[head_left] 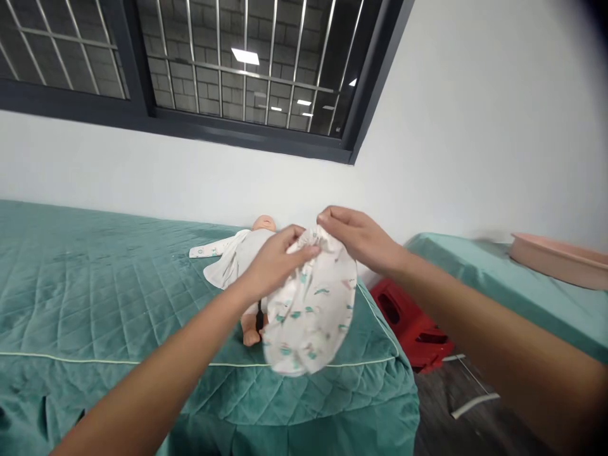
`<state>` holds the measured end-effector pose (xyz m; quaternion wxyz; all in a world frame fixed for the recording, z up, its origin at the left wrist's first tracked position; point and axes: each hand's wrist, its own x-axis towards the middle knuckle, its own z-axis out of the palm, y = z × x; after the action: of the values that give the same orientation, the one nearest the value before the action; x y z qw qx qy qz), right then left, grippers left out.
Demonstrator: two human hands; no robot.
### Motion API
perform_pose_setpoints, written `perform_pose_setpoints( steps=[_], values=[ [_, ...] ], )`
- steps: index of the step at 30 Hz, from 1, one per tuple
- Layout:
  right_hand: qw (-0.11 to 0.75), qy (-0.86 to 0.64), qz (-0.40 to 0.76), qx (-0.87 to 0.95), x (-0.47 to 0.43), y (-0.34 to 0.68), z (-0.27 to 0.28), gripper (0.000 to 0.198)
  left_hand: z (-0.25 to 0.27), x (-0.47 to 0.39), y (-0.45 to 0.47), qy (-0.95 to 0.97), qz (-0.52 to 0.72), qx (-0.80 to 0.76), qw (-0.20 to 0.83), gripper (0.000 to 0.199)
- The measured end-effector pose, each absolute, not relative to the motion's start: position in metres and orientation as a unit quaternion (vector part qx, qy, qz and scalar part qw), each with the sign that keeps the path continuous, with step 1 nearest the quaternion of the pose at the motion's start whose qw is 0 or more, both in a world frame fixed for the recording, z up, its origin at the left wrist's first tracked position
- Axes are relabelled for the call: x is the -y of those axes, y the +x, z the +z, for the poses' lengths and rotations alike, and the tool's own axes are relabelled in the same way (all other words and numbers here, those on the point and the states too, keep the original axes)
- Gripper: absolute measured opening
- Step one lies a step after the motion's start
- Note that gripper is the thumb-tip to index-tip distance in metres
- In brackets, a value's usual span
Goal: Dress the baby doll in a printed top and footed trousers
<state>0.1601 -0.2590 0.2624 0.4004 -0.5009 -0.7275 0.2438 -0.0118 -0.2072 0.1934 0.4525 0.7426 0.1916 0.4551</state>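
Observation:
My left hand (278, 261) and my right hand (363, 239) are both closed on the gathered upper edge of a white baby garment (311, 316) with a small green print. The cloth hangs down between them, its lower end rounded; its exact cut I cannot make out. Behind it, a baby doll (264, 223) lies on the green quilted bedspread (142, 285), feet towards me. It wears a white top (237, 253), with one printed sleeve stretched out to the left. The hanging garment and my left hand hide much of the doll's body and legs.
A red plastic stool (411, 326) stands in the gap right of the bed. Beyond it, a green-covered table (465, 266) carries a pink basin (560, 259). A white wall (166, 171) and a barred window (247, 69) lie behind the bed.

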Motion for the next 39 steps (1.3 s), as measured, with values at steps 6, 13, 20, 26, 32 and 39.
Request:
perform_pose_setpoints(
  steps=[6, 13, 20, 26, 32, 39],
  values=[
    [0.266, -0.482, 0.317, 0.772, 0.261, 0.152, 0.297, 0.036, 0.239, 0.204, -0.065, 0.670, 0.454, -0.218, 0.545, 0.034],
    [0.419, -0.384, 0.422, 0.707, 0.249, 0.124, 0.265, 0.032, 0.251, 0.206, -0.097, 0.697, 0.347, -0.225, 0.586, 0.028],
    [0.509, -0.379, 0.485, 0.601, 0.229, 0.105, 0.214, 0.040, 0.188, 0.206, -0.077, 0.647, 0.382, -0.221, 0.622, 0.033],
    [0.322, -0.398, 0.615, 0.600, 0.228, 0.111, 0.166, 0.047, 0.144, 0.187, -0.062, 0.462, 0.483, -0.170, 0.724, 0.039],
    [0.495, -0.388, 0.584, 0.513, 0.212, 0.109, 0.150, 0.038, 0.130, 0.184, -0.067, 0.511, 0.353, -0.192, 0.760, 0.042],
    [0.506, -0.454, 0.585, 0.443, 0.205, 0.120, 0.137, 0.052, 0.119, 0.176, -0.080, 0.553, 0.314, -0.211, 0.743, 0.039]
  ],
)
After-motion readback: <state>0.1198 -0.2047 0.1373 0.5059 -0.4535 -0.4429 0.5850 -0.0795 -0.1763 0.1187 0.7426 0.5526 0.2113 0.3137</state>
